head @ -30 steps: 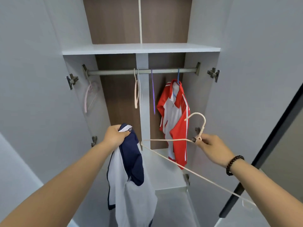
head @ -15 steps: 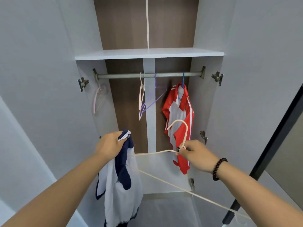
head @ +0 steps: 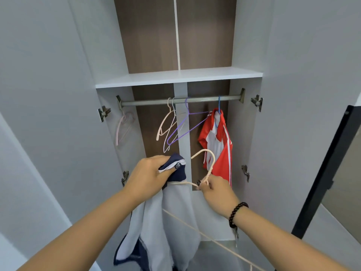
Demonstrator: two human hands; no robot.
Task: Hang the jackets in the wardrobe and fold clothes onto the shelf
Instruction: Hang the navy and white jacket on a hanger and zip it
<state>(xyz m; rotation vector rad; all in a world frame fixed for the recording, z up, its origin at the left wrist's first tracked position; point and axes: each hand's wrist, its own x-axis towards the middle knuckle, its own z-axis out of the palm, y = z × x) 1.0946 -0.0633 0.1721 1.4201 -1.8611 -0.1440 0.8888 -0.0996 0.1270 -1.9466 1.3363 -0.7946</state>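
My left hand (head: 150, 176) is closed tight on the collar of the blue and white jacket (head: 172, 212). The jacket hangs down from my fist in front of the open wardrobe (head: 252, 61), and its bottom goes out of view. My right hand (head: 215, 190) pinches the cream hanger (head: 205, 165) just under its hook, with my fingers wrapped around the thin neck. One arm of the hanger touches the jacket right below my left hand.

I think the jacket is soft and floppy. It sags and folds wherever I do not hold it, so it will not stay open by itself. It looks light, too. The collar seems the best place to hold it, because it is thicker there and the hanger has to go in at the neck.

The hanger looks thin, light and stiff, but I think it can bend a bit. Holding it at the neck keeps it from spinning.

The cloth looks smooth, so I guess it may slip off the skinny hanger arms if I tip it.

The rail (head: 181, 100) is up ahead. A red and white jacket (head: 218, 143) already hangs there on the right, and some empty hangers (head: 175, 128) sit beside it in the middle. There is room between them for mine.
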